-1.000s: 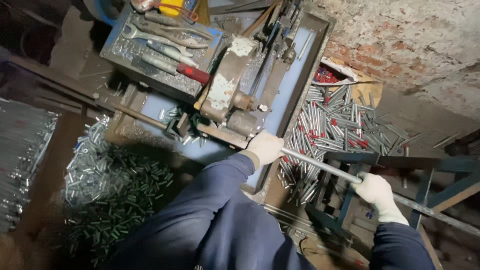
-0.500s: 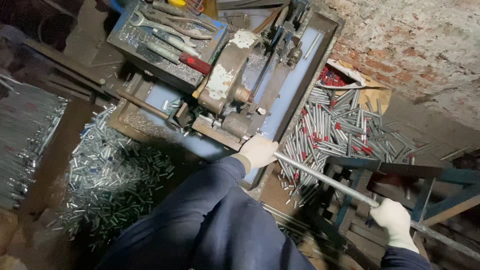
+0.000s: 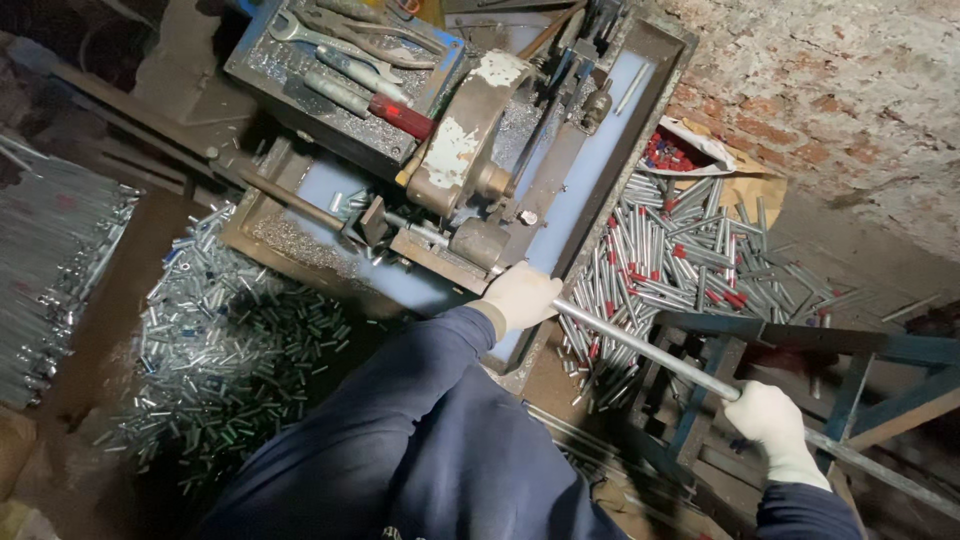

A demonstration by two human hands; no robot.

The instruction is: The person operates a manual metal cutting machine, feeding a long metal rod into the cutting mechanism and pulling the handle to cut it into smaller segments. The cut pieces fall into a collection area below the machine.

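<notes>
While the left hand (image 3: 522, 297) sits at the machine end of the long metal rod (image 3: 640, 348), its gloved fingers are wrapped shut around it, right by the front edge of the cutting machine (image 3: 470, 160). Right hand (image 3: 775, 420), also gloved, fingers clamped on the same rod further back, over the blue steel frame (image 3: 790, 335). Rod runs diagonally from the machine toward lower right, passing beyond the right hand toward the picture's edge.

Machine sits in a shallow metal tray (image 3: 600, 190) with a pale blue floor, swarf scattered in it. Tool tray (image 3: 345, 70) just behind-left of the machine: wrenches plus a red-handled tool (image 3: 400, 115).

Pile of short cut metal pieces (image 3: 235, 360) on the floor to the left, well apart from the hands. Heap of longer tubes (image 3: 680, 255), some with red caps, lies between the machine tray and the brick wall (image 3: 830, 90). Bundle of long rods (image 3: 50, 270) at far left edge, probably threaded, too blurred to confirm.

Both sleeves dark blue.
</notes>
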